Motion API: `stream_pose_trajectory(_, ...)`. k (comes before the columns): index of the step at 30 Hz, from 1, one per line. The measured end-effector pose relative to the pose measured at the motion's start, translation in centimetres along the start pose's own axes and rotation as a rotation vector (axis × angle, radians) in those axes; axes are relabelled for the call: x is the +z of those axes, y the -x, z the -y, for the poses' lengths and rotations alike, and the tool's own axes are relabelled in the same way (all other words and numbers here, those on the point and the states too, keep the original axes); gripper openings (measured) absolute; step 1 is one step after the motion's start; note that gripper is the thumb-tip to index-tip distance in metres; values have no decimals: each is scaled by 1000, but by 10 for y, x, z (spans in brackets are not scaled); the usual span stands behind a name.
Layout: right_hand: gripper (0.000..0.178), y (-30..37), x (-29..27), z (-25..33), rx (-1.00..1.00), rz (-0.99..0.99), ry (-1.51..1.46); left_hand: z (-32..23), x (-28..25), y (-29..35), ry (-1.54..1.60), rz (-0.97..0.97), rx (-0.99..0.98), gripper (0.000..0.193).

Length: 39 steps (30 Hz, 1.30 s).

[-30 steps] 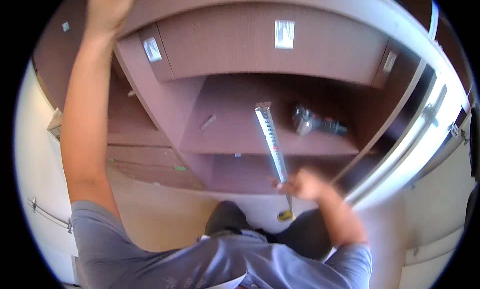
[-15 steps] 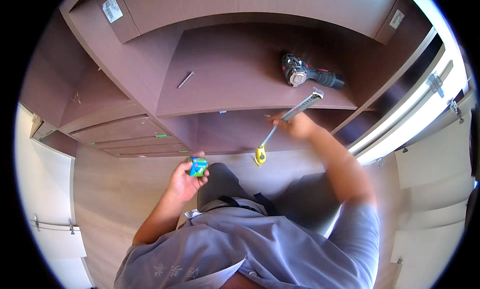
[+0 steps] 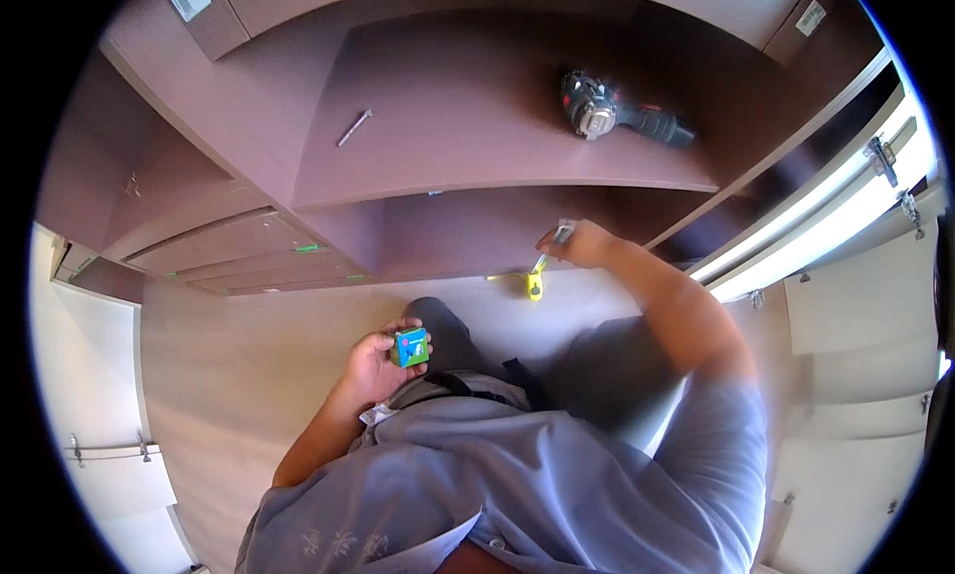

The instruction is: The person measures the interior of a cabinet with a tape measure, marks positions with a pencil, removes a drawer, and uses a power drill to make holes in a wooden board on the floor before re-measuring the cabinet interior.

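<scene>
A person in a grey shirt (image 3: pixel 477 504) and dark trousers is working before a brown cabinet (image 3: pixel 249 141), both hands occupied. The left hand (image 3: pixel 373 370) is cradling a small green-and-blue box (image 3: pixel 411 348) just above the lap, its grip holding the box between thumb and curled fingers. The right hand (image 3: pixel 587 244) is reaching forward near the lower compartment, its narrow grip pinching the silver blade of a tape measure (image 3: pixel 535 287). The tape's yellow case is showing just below that hand, against the pale floor (image 3: pixel 259 375); whether it is hanging or touching anything cannot be told. On the cabinet's middle shelf (image 3: pixel 468 136), a black power tool (image 3: pixel 597 113) with red accents is lying on its side toward the right, while a slim metallic rod (image 3: pixel 354 127) is resting at an angle toward the left. Bits of green tape (image 3: pixel 307 248) are clinging to the drawer fronts at left. White panels (image 3: pixel 856 340) fitted with metal hinges (image 3: pixel 881 161) are standing along the right side.
</scene>
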State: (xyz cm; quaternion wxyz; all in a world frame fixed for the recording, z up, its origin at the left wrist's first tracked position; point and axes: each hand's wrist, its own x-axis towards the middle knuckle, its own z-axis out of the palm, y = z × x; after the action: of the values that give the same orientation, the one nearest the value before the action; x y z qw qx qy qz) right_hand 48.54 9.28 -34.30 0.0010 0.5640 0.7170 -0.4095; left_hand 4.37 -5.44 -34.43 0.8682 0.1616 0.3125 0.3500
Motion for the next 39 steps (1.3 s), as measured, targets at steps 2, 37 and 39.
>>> stream_pose_trajectory(2, 40, 0, 7, -11, 5, 35, 64, -1, 3, -5, 15, 24, -20, 56)
stream_pose_trajectory(37, 29, -155, 31, -35, 194, -138, 542, 12, -7, -1, -262, -80, -83, 42)
stream_pose_trajectory(39, 32, -174, 42, -41, 317, -262, 359, 14, -6, 2, -289, -146, -85, 36)
